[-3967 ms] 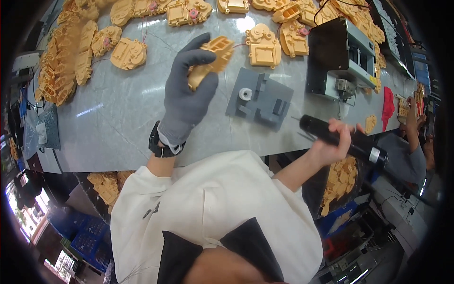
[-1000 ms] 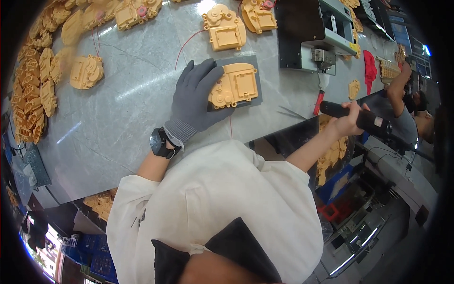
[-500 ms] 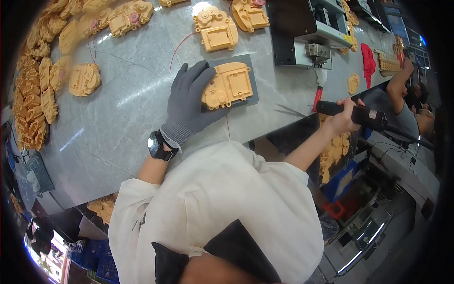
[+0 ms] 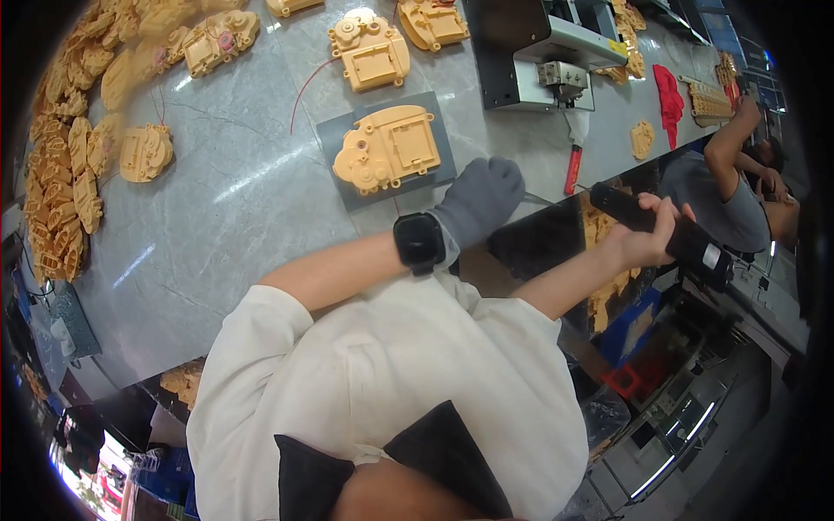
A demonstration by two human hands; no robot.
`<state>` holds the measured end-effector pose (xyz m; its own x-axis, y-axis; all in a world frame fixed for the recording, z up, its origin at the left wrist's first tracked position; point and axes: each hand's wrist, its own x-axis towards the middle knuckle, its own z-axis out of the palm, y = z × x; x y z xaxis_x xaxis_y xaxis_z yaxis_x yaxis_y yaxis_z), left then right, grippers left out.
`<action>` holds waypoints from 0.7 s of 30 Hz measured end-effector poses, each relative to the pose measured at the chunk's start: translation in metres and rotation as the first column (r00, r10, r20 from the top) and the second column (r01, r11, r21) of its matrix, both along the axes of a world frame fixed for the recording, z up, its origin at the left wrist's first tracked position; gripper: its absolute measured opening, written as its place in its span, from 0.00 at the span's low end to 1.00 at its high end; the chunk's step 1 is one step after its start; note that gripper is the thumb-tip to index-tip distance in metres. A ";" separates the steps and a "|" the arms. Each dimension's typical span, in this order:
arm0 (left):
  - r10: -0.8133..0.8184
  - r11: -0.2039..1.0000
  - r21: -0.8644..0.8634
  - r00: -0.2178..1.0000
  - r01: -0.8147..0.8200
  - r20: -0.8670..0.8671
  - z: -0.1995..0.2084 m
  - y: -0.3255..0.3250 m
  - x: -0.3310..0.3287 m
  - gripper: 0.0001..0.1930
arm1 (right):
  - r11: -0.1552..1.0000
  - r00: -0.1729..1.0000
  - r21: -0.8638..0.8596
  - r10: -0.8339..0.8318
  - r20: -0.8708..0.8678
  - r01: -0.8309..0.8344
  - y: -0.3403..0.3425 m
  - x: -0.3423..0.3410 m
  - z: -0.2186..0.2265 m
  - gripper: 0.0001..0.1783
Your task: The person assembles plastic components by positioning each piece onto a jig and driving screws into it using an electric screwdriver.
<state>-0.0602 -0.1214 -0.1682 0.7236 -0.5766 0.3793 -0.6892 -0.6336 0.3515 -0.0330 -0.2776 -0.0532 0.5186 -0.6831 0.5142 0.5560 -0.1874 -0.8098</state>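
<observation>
My right hand (image 4: 650,241), bare, grips a black electric screwdriver (image 4: 618,207) beyond the table's front edge, its tip pointing toward the table. My left hand (image 4: 483,201), in a grey glove, is closed with its fingers curled at the table edge; whatever may be in it is hidden. A thin metal pointed tool (image 4: 540,199) lies just right of that hand. Left of the glove, a yellow plastic housing (image 4: 388,149) with a rectangular recess and round bosses rests on a dark grey pad (image 4: 354,198), touched by neither hand.
Yellow parts (image 4: 54,187) are heaped along the left. More housings (image 4: 369,54) stand at the back, one beside a red wire. A black and grey machine (image 4: 556,69) stands back right, near a red-handled tool (image 4: 572,169) and a red cloth (image 4: 667,106). A co-worker (image 4: 721,187) is at far right.
My left hand has let go of the housing and moved right to the table edge, closing its fingers. The housing stays on the pad. The screwdriver in my right hand has shifted slightly.
</observation>
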 end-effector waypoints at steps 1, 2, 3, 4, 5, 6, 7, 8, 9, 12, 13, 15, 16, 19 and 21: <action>0.019 0.999 0.028 0.999 -0.018 -0.032 -0.001 -0.004 0.004 0.09 | 1.000 1.000 -0.005 -0.021 -0.004 0.021 -0.007 -0.006 0.001 0.19; 0.012 1.000 0.027 0.999 -0.012 -0.032 -0.001 -0.007 0.008 0.09 | 1.000 1.000 -0.007 -0.028 -0.005 0.028 -0.009 -0.008 0.002 0.19; -0.010 0.999 0.041 0.999 0.012 -0.048 -0.002 -0.010 0.012 0.08 | 1.000 1.000 0.018 -0.013 0.014 0.013 -0.011 -0.010 0.003 0.19; -0.033 0.998 0.057 0.997 0.036 -0.064 0.000 -0.012 0.014 0.07 | 0.999 0.999 0.042 0.002 0.033 -0.004 -0.013 -0.011 0.005 0.19; -0.036 0.998 0.057 0.997 0.039 -0.065 -0.002 -0.015 0.014 0.07 | 1.000 0.999 0.030 0.000 0.035 -0.001 -0.013 -0.013 0.006 0.18; -0.025 0.999 0.022 0.997 0.026 -0.070 -0.004 -0.017 0.013 0.06 | 1.000 0.999 0.031 -0.001 0.034 0.000 -0.014 -0.014 0.006 0.18; -0.018 1.000 -0.012 0.997 0.017 -0.075 -0.003 -0.018 0.014 0.06 | 0.999 0.999 0.039 0.016 0.040 -0.018 -0.015 -0.016 0.007 0.19; -0.023 1.000 -0.010 0.997 0.022 -0.074 -0.003 -0.017 0.014 0.06 | 0.998 0.998 0.047 0.034 0.046 -0.036 -0.016 -0.017 0.007 0.19; -0.042 0.999 -0.009 0.994 0.041 -0.106 -0.002 -0.017 0.015 0.04 | 0.998 0.998 0.049 0.030 0.047 -0.032 -0.015 -0.017 0.006 0.19; -0.062 0.998 -0.022 0.989 0.060 -0.134 -0.002 -0.017 0.015 0.04 | 0.995 0.998 0.082 0.054 0.041 -0.057 -0.012 -0.015 0.004 0.21; -0.065 0.998 -0.036 0.989 0.060 -0.131 -0.002 -0.017 0.015 0.05 | 0.994 0.997 0.092 0.062 0.041 -0.065 -0.010 -0.015 0.004 0.21; -0.060 0.998 -0.037 0.991 0.056 -0.122 -0.004 -0.021 0.015 0.04 | 0.992 0.996 0.101 0.073 0.043 -0.077 -0.006 -0.015 0.005 0.22; -0.056 0.998 -0.035 0.992 0.052 -0.116 -0.001 -0.021 0.016 0.05 | 0.993 0.997 0.091 0.068 0.027 -0.070 -0.005 -0.014 0.004 0.22; -0.055 0.986 -0.165 0.985 0.028 -0.164 0.010 -0.008 0.010 0.12 | 0.982 0.991 0.129 0.133 0.028 -0.135 0.004 -0.013 0.006 0.21; -0.036 0.946 -0.323 0.976 -0.037 -0.216 0.036 0.016 -0.008 0.15 | 0.965 0.981 0.177 0.187 0.041 -0.192 0.010 -0.019 0.012 0.21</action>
